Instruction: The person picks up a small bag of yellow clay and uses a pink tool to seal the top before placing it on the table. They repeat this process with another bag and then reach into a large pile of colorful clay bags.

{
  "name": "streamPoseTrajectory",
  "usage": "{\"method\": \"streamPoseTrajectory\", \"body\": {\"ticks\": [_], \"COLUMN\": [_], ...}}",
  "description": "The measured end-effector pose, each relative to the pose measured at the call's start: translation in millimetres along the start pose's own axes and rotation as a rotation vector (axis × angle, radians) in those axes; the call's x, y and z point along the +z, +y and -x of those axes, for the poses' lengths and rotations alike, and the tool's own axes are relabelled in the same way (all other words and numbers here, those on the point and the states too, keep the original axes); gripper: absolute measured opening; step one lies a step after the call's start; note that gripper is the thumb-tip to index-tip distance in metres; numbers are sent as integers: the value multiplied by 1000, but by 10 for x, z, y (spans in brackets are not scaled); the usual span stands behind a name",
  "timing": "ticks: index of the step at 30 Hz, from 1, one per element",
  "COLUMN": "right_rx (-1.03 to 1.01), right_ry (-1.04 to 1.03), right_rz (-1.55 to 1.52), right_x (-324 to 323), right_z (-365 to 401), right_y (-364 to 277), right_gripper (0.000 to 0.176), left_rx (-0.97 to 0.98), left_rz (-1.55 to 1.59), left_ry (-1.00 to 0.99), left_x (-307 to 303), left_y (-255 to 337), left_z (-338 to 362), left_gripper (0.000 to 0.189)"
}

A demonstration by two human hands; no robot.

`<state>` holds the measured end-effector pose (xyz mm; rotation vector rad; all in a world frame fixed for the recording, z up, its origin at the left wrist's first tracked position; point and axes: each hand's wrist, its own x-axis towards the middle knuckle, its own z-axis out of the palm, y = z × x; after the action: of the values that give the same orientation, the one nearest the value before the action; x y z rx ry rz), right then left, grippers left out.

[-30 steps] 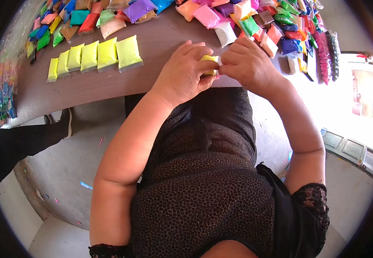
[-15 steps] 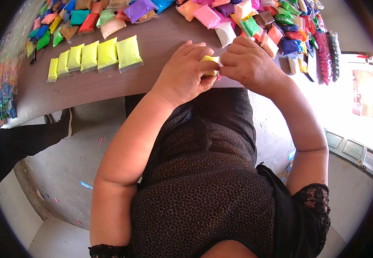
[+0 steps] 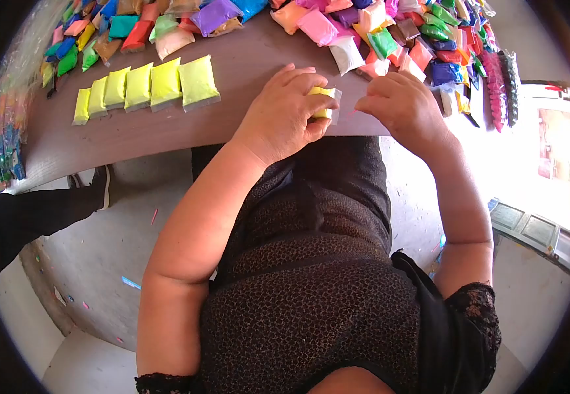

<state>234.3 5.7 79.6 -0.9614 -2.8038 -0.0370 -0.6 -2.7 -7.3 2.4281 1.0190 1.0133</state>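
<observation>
My left hand (image 3: 289, 108) is wrapped round a small yellow packet (image 3: 324, 104) near the table's front edge. The packet's clear plastic end sticks out to the right of my fingers. To its right, a short gap away, my right hand (image 3: 400, 105) has its fingers curled and pinched together. Whatever may be between those fingertips is too small to make out. Left of my hands lies a slanting row of several yellow packets (image 3: 138, 87), side by side on the brown table (image 3: 252, 56), larger towards the right.
Heaps of coloured packets cover the back left (image 3: 122, 26) and back right; a white packet (image 3: 346, 55) lies near my right hand. Clear plastic bags (image 3: 1, 141) hang over the left edge. Another person's leg (image 3: 48, 213) reaches in at the left.
My right hand has drawn away from the yellow packet to the right, and the packet's clear end now shows. My left hand keeps its hold in nearly the same place.
</observation>
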Motion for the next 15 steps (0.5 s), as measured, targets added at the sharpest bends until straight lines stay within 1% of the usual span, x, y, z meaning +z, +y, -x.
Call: {"method": "streamPoseTrajectory", "body": {"ticks": [1, 3, 4, 6, 7, 9, 10, 12, 15], "right_rx": [-1, 136, 137, 284, 287, 416, 417, 512, 491], "right_ry": [1, 113, 115, 129, 133, 117, 121, 109, 115], "right_rz": [0, -81, -79, -152, -149, -47, -46, 33, 50], "right_x": [35, 112, 159, 263, 302, 355, 357, 362, 500], "right_z": [21, 78, 101, 131, 149, 171, 163, 137, 145], "right_y": [-18, -61, -96, -192, -217, -263, -312, -407, -379], "right_gripper": [12, 9, 9, 9, 9, 11, 11, 13, 12], "left_rx": [-3, -5, 1, 12, 25, 42, 34, 30, 62], "left_rz": [-2, -4, -2, 0, -11, -24, -22, -21, -44], "left_ry": [-4, -8, -3, -1, -6, -11, 2, 13, -12], "left_x": [-3, -4, -4, -15, -23, -27, -15, -4, -19], "left_y": [3, 10, 7, 12, 18, 32, 35, 35, 43], "left_z": [-1, -2, -4, -13, -21, -25, -14, -11, -20], "left_gripper": [22, 22, 21, 20, 19, 18, 18, 17, 16]}}
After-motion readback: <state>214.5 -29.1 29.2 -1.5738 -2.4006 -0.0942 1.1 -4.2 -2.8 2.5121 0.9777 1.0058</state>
